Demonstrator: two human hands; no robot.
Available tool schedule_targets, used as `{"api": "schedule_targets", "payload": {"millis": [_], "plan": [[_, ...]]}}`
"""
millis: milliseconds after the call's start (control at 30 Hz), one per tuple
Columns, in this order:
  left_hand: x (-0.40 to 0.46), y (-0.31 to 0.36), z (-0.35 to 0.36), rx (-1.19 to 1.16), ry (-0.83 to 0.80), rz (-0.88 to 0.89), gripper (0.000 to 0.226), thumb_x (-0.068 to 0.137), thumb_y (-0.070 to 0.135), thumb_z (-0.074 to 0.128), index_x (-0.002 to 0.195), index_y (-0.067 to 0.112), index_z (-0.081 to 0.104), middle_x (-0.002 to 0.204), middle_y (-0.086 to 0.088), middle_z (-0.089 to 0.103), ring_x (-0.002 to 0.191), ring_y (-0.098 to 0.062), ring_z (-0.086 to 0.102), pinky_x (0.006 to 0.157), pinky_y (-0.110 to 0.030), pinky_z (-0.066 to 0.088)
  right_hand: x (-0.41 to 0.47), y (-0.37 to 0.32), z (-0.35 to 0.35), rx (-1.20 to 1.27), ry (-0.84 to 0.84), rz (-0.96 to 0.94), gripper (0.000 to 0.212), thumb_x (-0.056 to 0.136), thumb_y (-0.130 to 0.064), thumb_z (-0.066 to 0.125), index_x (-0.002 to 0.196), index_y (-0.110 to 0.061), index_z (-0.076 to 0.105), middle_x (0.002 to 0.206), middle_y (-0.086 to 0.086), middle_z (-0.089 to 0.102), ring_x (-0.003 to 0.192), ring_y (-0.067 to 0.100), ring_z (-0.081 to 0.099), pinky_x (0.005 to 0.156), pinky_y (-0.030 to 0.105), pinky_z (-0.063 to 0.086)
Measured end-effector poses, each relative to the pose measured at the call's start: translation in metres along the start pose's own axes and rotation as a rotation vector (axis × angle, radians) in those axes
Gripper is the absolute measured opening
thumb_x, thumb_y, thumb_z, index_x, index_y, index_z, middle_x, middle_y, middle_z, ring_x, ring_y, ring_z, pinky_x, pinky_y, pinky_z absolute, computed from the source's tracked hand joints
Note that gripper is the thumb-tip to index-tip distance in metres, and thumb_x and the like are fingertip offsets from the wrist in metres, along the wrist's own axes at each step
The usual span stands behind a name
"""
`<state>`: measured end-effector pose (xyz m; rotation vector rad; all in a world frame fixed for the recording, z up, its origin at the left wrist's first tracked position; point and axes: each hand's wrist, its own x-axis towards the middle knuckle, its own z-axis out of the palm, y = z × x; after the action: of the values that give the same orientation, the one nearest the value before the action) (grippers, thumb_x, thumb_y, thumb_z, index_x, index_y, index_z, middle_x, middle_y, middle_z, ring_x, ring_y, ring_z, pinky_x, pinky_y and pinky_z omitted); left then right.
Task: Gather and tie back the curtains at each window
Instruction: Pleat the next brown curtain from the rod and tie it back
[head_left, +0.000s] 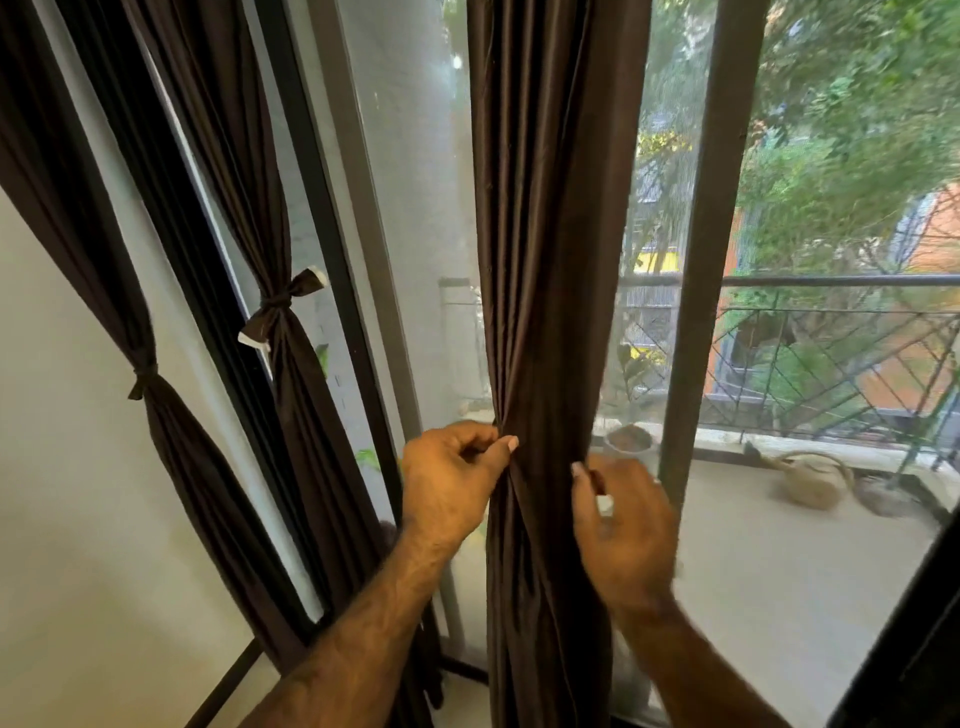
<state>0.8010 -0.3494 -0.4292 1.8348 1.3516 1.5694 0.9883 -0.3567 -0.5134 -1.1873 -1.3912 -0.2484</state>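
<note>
Gathering step at the middle curtain (540, 312), hanging before the glass door: left hand (449, 480) pinches its bunched folds, right hand (621, 525), fingers curled, grips the opposite edge; tying presumably follows, as on two tied curtains (280, 312).

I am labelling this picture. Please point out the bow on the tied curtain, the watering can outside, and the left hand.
bow (283, 314): head view, on its knot.
watering can (813, 483): head view, on its body.
left hand (449, 480): head view, on its back.
</note>
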Motion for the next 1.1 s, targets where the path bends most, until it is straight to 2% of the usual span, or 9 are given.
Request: {"api": "schedule_targets", "payload": {"millis": [100, 267, 367, 533, 633, 767, 867, 967, 1100], "plan": [[0.002, -0.006, 0.006, -0.054, -0.043, 0.018, 0.004, 0.091, 0.021, 0.086, 0.088, 0.018, 0.085, 0.077, 0.011, 0.077, 0.072, -0.009, 0.075, 0.072, -0.028, 0.064, -0.020, -0.013, 0.016, -0.171, -0.110, -0.234, 0.025, 0.101, -0.013, 0.067, 0.123, -0.007, 0.075, 0.102, 0.007, 0.069, 0.086, 0.026, 0.064, 0.076, 0.040, 0.051], [0.015, -0.025, -0.002, -0.197, -0.164, 0.042, 0.005, 0.091, 0.017, 0.086, 0.092, 0.012, 0.085, 0.080, 0.003, 0.079, 0.074, -0.017, 0.076, 0.073, -0.031, 0.064, -0.017, -0.024, 0.036, -0.284, -0.072, -0.285, 0.038, 0.093, -0.011, 0.074, 0.131, -0.006, 0.073, 0.101, 0.011, 0.067, 0.087, 0.025, 0.058, 0.076, 0.039, 0.046], [0.026, -0.039, -0.008, -0.247, -0.200, 0.024, 0.011, 0.088, 0.020, 0.088, 0.094, 0.011, 0.086, 0.080, 0.002, 0.080, 0.072, -0.014, 0.075, 0.072, -0.029, 0.061, -0.019, -0.033, 0.045, -0.329, -0.068, -0.329, 0.039, 0.092, -0.012, 0.074, 0.131, -0.004, 0.072, 0.104, 0.013, 0.067, 0.090, 0.027, 0.057, 0.076, 0.042, 0.049], [0.047, -0.051, -0.015, -0.256, -0.273, 0.080, 0.013, 0.085, 0.023, 0.091, 0.087, 0.013, 0.083, 0.072, 0.006, 0.076, 0.066, -0.012, 0.073, 0.067, -0.025, 0.059, -0.020, -0.037, 0.049, -0.286, -0.243, -0.378, 0.047, 0.095, -0.015, 0.070, 0.141, -0.006, 0.066, 0.119, 0.013, 0.068, 0.104, 0.028, 0.062, 0.085, 0.044, 0.054], [0.061, -0.062, -0.023, -0.275, -0.312, 0.069, 0.011, 0.088, 0.020, 0.088, 0.084, 0.013, 0.081, 0.070, 0.005, 0.073, 0.066, -0.014, 0.070, 0.068, -0.028, 0.057, -0.023, -0.029, 0.045, -0.066, -0.277, -0.132, 0.038, 0.101, -0.013, 0.060, 0.139, -0.017, 0.069, 0.123, 0.001, 0.065, 0.107, 0.018, 0.064, 0.088, 0.041, 0.057], [0.070, -0.072, -0.034, -0.360, -0.410, 0.024, 0.014, 0.090, 0.017, 0.085, 0.082, 0.011, 0.077, 0.070, -0.015, 0.065, 0.066, -0.024, 0.057, 0.068, -0.035, 0.051, 0.004, -0.026, 0.053, 0.299, -0.134, 0.497, 0.036, 0.103, -0.017, 0.068, 0.138, -0.028, 0.066, 0.129, -0.014, 0.068, 0.115, 0.006, 0.066, 0.089, 0.037, 0.060], [0.068, -0.068, -0.037, -0.395, -0.425, 0.011, 0.011, 0.091, 0.008, 0.083, 0.083, 0.013, 0.078, 0.072, 0.002, 0.070, 0.071, -0.019, 0.063, 0.074, -0.036, 0.057, 0.026, -0.028, 0.059, 0.384, -0.162, 0.520, 0.024, 0.098, -0.026, 0.075, 0.122, -0.027, 0.077, 0.116, -0.012, 0.077, 0.108, 0.010, 0.071, 0.086, 0.030, 0.057], [0.066, -0.067, -0.038, -0.296, -0.316, 0.053, 0.003, 0.090, 0.014, 0.085, 0.089, 0.012, 0.083, 0.080, 0.004, 0.077, 0.076, -0.016, 0.073, 0.075, -0.035, 0.061, 0.028, -0.036, 0.059, 0.464, -0.099, 0.537, 0.014, 0.092, -0.033, 0.077, 0.103, -0.025, 0.082, 0.098, -0.010, 0.080, 0.095, 0.012, 0.074, 0.083, 0.029, 0.059], [0.059, -0.060, -0.035, -0.099, -0.190, 0.140, 0.009, 0.090, 0.025, 0.087, 0.092, 0.017, 0.084, 0.083, 0.008, 0.076, 0.080, -0.015, 0.071, 0.074, -0.028, 0.058, 0.021, -0.032, 0.065, 0.564, -0.177, 0.589, 0.025, 0.093, -0.032, 0.077, 0.117, -0.026, 0.078, 0.105, -0.011, 0.078, 0.099, 0.006, 0.072, 0.083, 0.022, 0.059]]}}
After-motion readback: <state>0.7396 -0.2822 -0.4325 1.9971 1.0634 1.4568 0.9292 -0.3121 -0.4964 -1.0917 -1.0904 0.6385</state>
